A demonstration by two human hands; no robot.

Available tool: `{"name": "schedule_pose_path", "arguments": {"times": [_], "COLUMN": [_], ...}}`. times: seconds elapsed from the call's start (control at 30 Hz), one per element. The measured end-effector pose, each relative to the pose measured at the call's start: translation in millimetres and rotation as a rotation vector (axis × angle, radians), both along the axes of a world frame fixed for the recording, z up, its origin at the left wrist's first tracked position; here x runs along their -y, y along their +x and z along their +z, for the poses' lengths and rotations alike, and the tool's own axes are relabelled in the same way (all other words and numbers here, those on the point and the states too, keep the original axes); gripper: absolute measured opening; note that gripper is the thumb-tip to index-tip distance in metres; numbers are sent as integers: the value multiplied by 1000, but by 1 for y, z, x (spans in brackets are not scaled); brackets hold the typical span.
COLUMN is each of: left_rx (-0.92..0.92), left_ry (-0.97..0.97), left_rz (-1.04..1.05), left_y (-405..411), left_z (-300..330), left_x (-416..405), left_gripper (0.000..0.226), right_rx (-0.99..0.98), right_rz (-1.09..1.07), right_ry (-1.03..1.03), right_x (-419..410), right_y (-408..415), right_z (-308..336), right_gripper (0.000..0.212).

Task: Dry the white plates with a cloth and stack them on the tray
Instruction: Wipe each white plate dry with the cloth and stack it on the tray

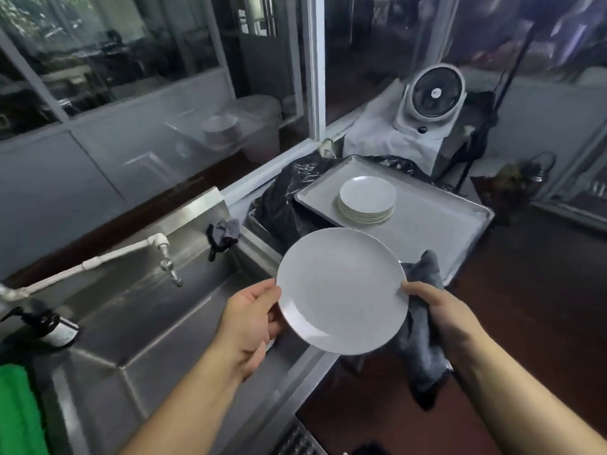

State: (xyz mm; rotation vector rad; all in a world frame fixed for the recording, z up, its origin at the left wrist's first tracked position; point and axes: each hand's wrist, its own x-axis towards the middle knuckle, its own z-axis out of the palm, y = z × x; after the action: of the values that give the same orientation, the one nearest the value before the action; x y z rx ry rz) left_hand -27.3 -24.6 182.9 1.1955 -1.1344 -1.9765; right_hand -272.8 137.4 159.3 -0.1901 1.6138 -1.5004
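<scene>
Head view shows a white plate (341, 290) held over the sink's edge, the left hand (253, 323) pinching its rim and the right hand (440, 313) gripping rim and grey cloth (420, 349) together. Drying seems about finished; next it likely goes onto the stack (367, 200) on the tray (437, 221), set down centred.

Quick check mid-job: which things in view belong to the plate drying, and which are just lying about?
Part of the job:
held plate, gripped by left hand and right hand
grey cloth in right hand
plate stack
tray

Just lying about:
tap
dark rag
fan
soap bottle
</scene>
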Motion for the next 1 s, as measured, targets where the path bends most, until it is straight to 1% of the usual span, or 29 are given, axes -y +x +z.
{"name": "schedule_pose_path", "arguments": {"times": [0.1,0.27,0.4,0.53,0.73,0.83,1.0], "left_rx": [-9,-23,-28,-16,37,47,24], "left_ry": [8,51,101,125,102,109,144], "left_rz": [-49,-168,-254,-331,-438,-446,-430], "left_y": [-60,-173,-248,-303,-365,-395,-447], "left_z": [-3,-6,-5,-6,-12,-22,-35], "left_x": [-23,-83,-124,-146,-136,-117,-70], "left_gripper": [25,25,20,16,20,20,18], "right_rx": [-56,5,75,94,77,24,-6], "right_rz": [-77,-257,-369,-445,-535,-539,-521], "right_ry": [-63,-27,29,35,50,79,129], "right_x": [-33,-114,-172,-204,-202,-185,-136], "right_y": [-49,-147,-205,-246,-299,-329,-390], "right_z": [-1,0,10,14,-4,-15,-19], "right_gripper": [19,31,31,27,22,17,22]}}
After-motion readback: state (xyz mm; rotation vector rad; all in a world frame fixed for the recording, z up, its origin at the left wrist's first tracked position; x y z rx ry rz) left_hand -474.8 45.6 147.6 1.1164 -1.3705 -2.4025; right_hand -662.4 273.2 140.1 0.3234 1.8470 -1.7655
